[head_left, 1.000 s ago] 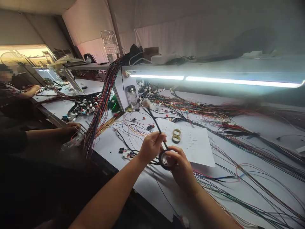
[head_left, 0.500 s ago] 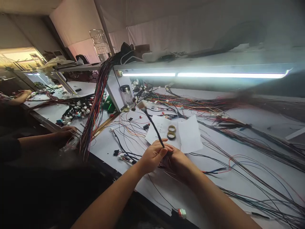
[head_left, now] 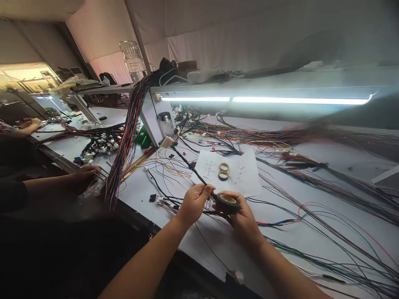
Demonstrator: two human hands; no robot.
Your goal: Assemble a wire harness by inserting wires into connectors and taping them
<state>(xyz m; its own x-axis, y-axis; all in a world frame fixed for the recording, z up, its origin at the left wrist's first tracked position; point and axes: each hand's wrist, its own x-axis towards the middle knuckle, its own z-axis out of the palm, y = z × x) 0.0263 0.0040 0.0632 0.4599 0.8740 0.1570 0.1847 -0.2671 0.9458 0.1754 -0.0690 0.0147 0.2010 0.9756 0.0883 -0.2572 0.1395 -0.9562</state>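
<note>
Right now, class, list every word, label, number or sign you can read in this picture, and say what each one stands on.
None can be read.
White paper sheet under the two tape rings: faint marks, too small to read.
Clear container on the shelf: a label with lines of print, too blurred to read.
Black tape roll in the right hand: no print visible.
Connector on the bundle held by the left hand: no marking legible.
</note>
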